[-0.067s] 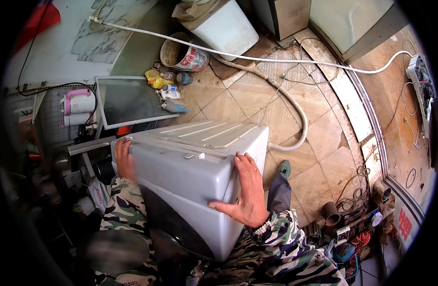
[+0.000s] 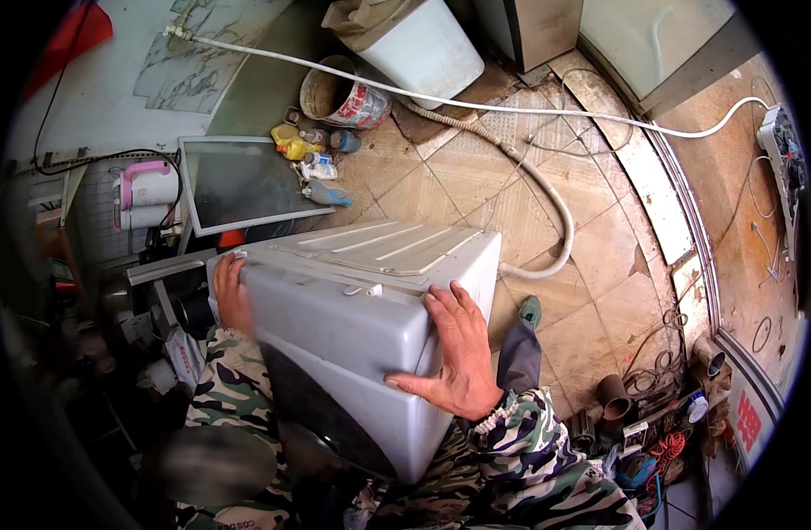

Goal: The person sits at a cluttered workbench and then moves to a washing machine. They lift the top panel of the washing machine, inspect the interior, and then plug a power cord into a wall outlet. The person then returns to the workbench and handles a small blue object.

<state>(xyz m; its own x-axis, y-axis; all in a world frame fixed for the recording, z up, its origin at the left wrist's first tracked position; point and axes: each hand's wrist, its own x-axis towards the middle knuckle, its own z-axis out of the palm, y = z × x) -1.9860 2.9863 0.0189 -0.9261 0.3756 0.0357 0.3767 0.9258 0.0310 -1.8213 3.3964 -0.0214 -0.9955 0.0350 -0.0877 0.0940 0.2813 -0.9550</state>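
Note:
A grey-white washing machine (image 2: pixel 335 305) stands in front of me, leaning, with a dark curved panel (image 2: pixel 322 406) on the side toward me. My left hand (image 2: pixel 232 296) grips its left upper corner; the fingers bend over the edge and some blur hides detail. On the right corner lies my right hand (image 2: pixel 458 358), its fingers over the top edge and the thumb pressed on the front face. Both sleeves are camouflage. A ribbed pale panel (image 2: pixel 379 247) shows on the machine's far side, and a corrugated hose (image 2: pixel 560 230) curves out behind it.
A white hose (image 2: pixel 476 108) stretches across the far side above the tiled floor. Beyond are a dirty bucket (image 2: pixel 361 108), a white tub (image 2: pixel 432 62), several bottles (image 2: pixel 317 168) and a framed glass panel (image 2: pixel 255 185). Tools and cables (image 2: pixel 653 450) clutter the right.
The view has shifted very slightly. My right hand's fingers have moved a little to the left along the top edge; both hands remain on the washing machine.

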